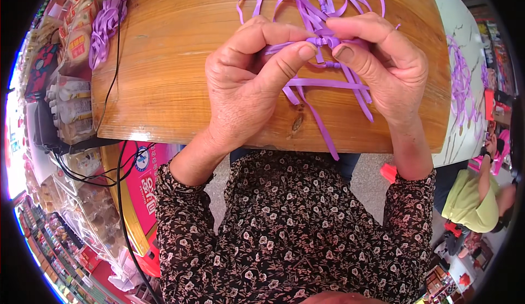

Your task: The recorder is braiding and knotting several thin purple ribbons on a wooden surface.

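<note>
A narrow purple ribbon (pixel 319 42) with a small knot is pinched between my two hands, just above the wooden table. My left hand (pixel 243 77) grips it on the left of the knot with thumb and forefinger. On the other side of the knot, my right hand (pixel 391 66) pinches it in the same way. Beneath the fingers, loose ribbon ends (pixel 322 126) trail over the table toward its front edge. A tangle of more purple ribbons (pixel 306 6) lies just beyond my hands. My fingers partly hide the knot.
On the wooden table (pixel 164 74), a bundle of purple ribbons (pixel 106 33) lies at far left beside a black cord (pixel 116 69). Packaged goods (pixel 74 104) stand left of it. Right, a marble-patterned table (pixel 445 134) bears purple ribbons (pixel 462 82); a person in yellow-green (pixel 473 203) is nearby.
</note>
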Demonstrator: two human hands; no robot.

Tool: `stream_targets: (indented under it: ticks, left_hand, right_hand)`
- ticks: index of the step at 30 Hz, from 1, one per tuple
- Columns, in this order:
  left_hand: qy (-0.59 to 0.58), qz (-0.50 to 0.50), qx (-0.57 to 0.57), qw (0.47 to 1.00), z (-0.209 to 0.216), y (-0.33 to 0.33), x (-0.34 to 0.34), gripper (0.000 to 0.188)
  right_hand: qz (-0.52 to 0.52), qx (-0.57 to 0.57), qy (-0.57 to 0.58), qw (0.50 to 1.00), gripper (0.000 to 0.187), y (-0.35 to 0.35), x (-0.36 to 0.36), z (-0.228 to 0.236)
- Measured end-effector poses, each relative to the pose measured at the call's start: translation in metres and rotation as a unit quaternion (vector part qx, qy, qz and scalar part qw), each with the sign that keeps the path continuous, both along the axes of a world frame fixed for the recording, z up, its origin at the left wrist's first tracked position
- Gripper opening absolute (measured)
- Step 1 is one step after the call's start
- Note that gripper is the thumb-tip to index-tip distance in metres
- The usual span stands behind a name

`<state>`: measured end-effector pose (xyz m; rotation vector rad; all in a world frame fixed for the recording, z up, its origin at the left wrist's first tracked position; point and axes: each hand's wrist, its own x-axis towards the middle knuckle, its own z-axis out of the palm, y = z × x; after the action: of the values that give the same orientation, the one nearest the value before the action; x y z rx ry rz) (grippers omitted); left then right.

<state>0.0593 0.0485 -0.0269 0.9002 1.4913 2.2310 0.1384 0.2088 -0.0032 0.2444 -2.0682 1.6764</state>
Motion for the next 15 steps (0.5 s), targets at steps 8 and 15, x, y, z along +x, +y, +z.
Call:
stream_targets:
  ticks: [8, 15]
  left_hand:
    - [-0.011, 0.003, -0.002, 1.0, 0.0008, 0.0018, 0.002, 0.009]
    - [0.018, 0.024, -0.028, 0.999, -0.0024, 0.0016, 0.0021, 0.008]
  right_hand:
    - [0.006, -0.034, -0.023, 0.999, 0.02, 0.0013, 0.0014, -0.0026]
    - [-0.003, 0.058, 0.016, 0.998, 0.019, 0.0023, 0.0009, -0.0038]
